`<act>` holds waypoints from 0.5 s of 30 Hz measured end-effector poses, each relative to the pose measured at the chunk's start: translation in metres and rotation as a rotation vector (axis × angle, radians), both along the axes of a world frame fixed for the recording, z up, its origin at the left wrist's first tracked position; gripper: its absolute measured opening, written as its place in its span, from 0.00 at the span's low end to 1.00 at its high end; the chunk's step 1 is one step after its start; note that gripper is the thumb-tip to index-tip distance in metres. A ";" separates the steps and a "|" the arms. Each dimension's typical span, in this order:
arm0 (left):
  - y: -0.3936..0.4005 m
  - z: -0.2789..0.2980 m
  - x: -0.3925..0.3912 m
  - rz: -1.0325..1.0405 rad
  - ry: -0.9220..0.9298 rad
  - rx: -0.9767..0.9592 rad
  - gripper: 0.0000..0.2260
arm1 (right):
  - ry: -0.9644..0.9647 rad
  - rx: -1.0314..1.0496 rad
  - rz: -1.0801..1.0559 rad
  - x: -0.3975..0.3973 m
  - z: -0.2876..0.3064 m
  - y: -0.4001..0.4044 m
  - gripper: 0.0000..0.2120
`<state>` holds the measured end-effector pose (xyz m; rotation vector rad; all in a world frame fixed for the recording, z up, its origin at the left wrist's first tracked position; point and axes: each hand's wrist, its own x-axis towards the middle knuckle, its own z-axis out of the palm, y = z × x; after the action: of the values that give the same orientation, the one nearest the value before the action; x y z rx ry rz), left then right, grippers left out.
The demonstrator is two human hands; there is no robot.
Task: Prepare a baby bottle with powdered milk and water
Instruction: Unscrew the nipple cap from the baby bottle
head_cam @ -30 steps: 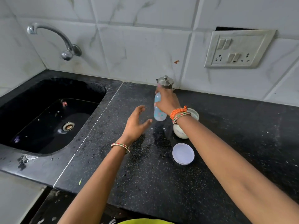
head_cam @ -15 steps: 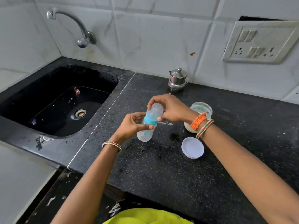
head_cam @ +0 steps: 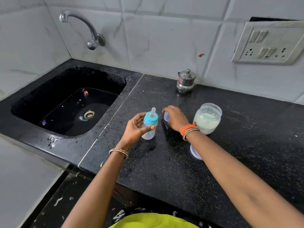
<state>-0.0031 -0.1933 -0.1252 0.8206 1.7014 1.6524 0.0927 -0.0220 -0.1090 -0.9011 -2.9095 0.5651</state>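
Note:
A small clear baby bottle with a teal collar and a clear teat stands upright on the black counter. My left hand is wrapped around its body. Just to the right, my right hand holds the bottle's clear cap low over the counter. An open plastic jar of white milk powder stands right of that hand. Its white lid lies flat near my right forearm, partly hidden by it.
A small lidded steel pot stands at the back by the tiled wall. A black sink with a curved tap lies to the left. A switch and socket plate is on the wall at right.
The bottle came from the back of the counter into both hands. My right hand has since pulled the clear cap off and moved it right, while the left hand holds the bottle upright.

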 end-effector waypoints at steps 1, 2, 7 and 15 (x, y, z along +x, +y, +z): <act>-0.001 -0.001 -0.001 -0.005 0.000 -0.003 0.24 | -0.010 0.005 -0.006 0.000 0.002 -0.003 0.27; -0.001 -0.003 -0.001 -0.010 0.000 -0.006 0.24 | 0.047 0.007 -0.023 0.000 0.007 -0.009 0.28; -0.004 -0.010 0.003 0.009 0.042 0.009 0.24 | 0.537 -0.370 -0.136 0.002 0.044 -0.066 0.18; -0.003 -0.020 0.008 0.047 0.219 -0.034 0.28 | 0.141 0.107 -0.068 -0.004 0.049 -0.084 0.30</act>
<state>0.0046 -0.1964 -0.1450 0.9823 1.9055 1.6078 0.0886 -0.1060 -0.0602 -0.9042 -2.7430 0.4443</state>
